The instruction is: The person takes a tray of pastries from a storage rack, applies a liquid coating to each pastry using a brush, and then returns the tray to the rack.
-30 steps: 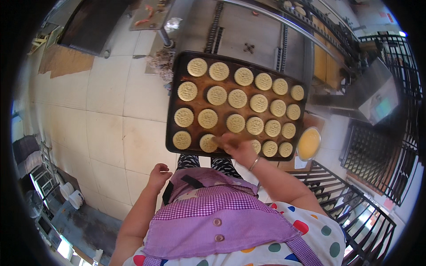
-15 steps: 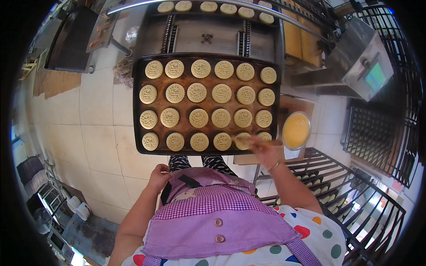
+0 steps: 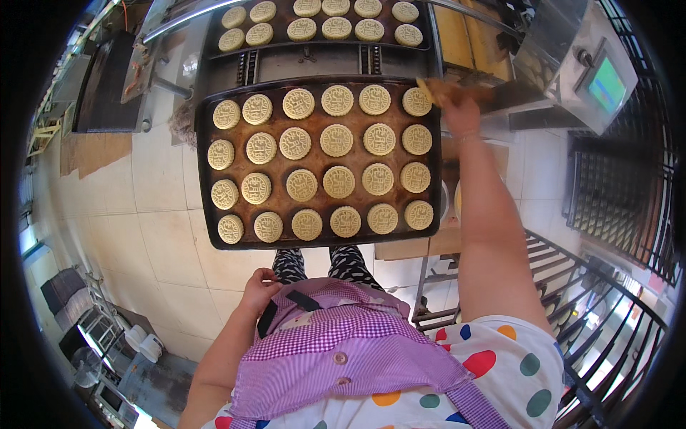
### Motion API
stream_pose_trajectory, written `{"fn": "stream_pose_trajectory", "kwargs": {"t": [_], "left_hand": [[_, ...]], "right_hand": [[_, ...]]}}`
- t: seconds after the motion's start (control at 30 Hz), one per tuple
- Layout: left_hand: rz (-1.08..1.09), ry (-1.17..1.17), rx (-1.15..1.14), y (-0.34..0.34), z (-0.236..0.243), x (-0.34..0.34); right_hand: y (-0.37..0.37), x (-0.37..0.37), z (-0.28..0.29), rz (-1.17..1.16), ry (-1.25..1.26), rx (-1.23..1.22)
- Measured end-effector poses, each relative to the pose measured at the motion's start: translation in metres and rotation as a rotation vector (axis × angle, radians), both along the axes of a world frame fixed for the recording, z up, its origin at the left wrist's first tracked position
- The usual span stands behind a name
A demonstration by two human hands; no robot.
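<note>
A dark baking tray [image 3: 236, 129] lies in front of me, bearing rows of round pale pastries [image 3: 336, 140] with stamped tops and scalloped edges. At the tray's far right corner my right hand [image 3: 461, 111] is closed around a pastry brush [image 3: 429, 91], blurred by motion. Its bristles are over or against the edge of the corner pastry [image 3: 416, 101]; I cannot tell which. Beneath my right forearm a bowl [image 3: 445, 201] is mostly hidden. My left hand [image 3: 261, 289] stays low beside my purple apron [image 3: 343, 357], its fingers loosely curled with nothing visible in them.
Beyond the tray, a second tray of pastries [image 3: 301, 29] sits on the metal machine. A machine with a lit screen [image 3: 606, 84] stands at the far right. A black rack [image 3: 554, 268] with trays is close by my right arm, and another rack [image 3: 618, 214] stands farther right.
My right hand has moved from the near right corner to the far right corner with the brush. My right forearm now covers the bowl of yellow liquid. More of the far tray shows.
</note>
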State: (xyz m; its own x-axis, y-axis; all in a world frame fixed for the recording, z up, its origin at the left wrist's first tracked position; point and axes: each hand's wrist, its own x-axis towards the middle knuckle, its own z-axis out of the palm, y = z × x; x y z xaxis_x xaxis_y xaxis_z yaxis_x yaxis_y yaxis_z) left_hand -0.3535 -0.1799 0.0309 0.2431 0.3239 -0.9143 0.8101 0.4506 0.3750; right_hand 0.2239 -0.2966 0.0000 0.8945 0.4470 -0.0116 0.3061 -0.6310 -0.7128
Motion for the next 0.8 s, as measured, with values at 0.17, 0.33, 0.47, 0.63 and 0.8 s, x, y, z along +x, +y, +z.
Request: {"fn": "stream_pose_trajectory", "kwargs": {"t": [0.17,0.33,0.47,0.63,0.8], "left_hand": [[-0.004,-0.024,-0.037,0.01,-0.001,-0.021],[-0.114,-0.02,-0.021,0.037,-0.001,-0.039],[-0.19,-0.038,0.006,0.066,0.007,-0.048],[-0.27,-0.073,0.042,0.093,0.004,-0.077],[-0.295,-0.048,0.093,0.11,0.009,-0.098]], "right_hand": [[-0.09,-0.137,0.037,-0.106,0.341,-0.113],[-0.156,-0.254,0.045,-0.334,0.43,0.309],[-0.088,-0.327,0.023,-0.171,0.505,0.319],[0.048,-0.443,0.018,0.164,0.54,0.509],[0.025,-0.431,0.011,-0.015,0.457,0.222]]}}
